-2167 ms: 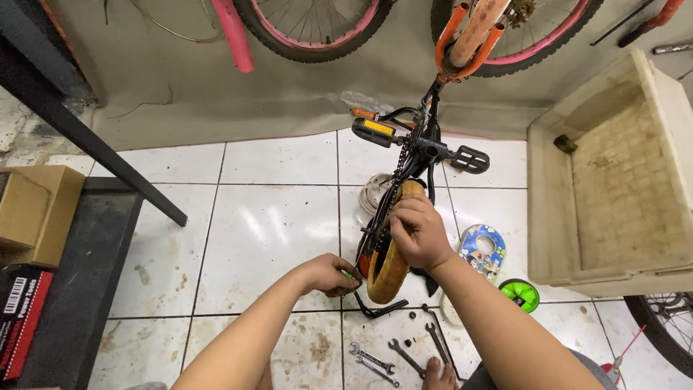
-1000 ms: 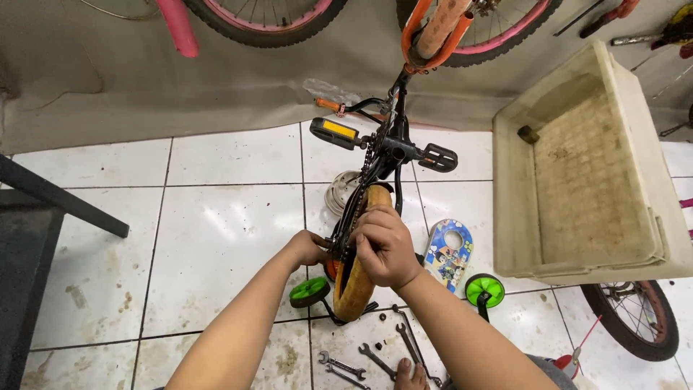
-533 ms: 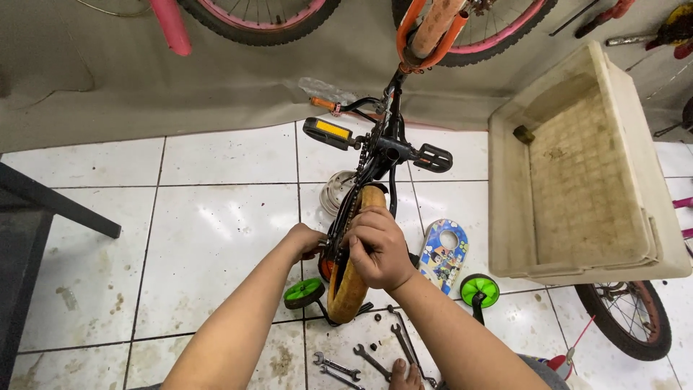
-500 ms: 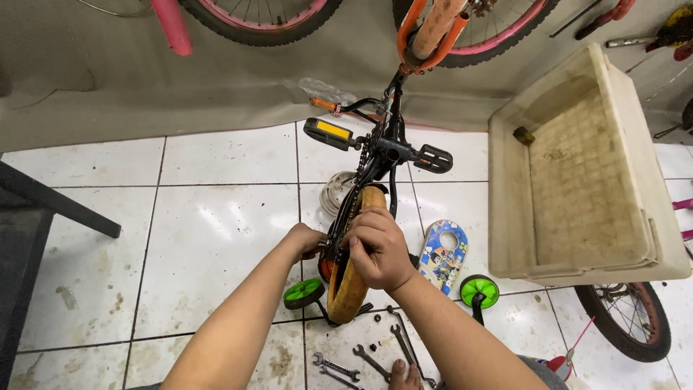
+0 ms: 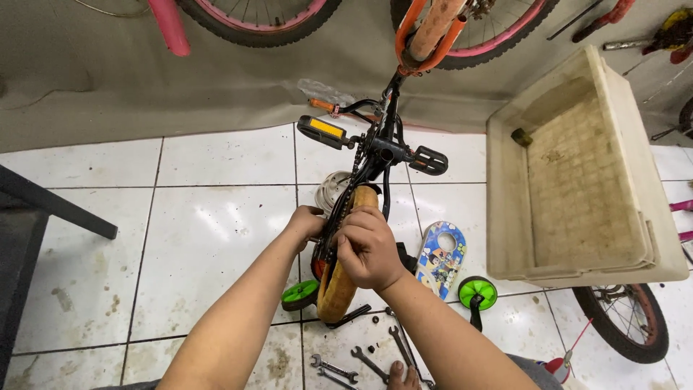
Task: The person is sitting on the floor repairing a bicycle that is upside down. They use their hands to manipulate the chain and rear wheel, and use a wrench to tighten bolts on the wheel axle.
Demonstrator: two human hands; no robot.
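A small child's bicycle point(image 5: 375, 155) stands upside down on the tiled floor, its black pedals with yellow reflectors sticking out on both sides. My right hand point(image 5: 369, 247) grips the top of its tan rear tyre point(image 5: 338, 289) and the chain beside it. My left hand point(image 5: 307, 220) is closed on the left side of the wheel, by the chain and axle. Two green training wheels point(image 5: 299, 294) point(image 5: 477, 292) sit low on either side of the tyre.
Several wrenches point(image 5: 361, 360) lie on the tiles near my knees. A colourful chain guard point(image 5: 441, 258) rests right of the wheel. A large beige plastic tub point(image 5: 577, 173) stands at the right, other bicycle wheels point(image 5: 624, 325) around, a black table leg point(image 5: 58, 209) at left.
My view shifted slightly to the right. My left hand came up from the floor near the tyre's base to the left side of the wheel; my right hand stayed on the tyre.
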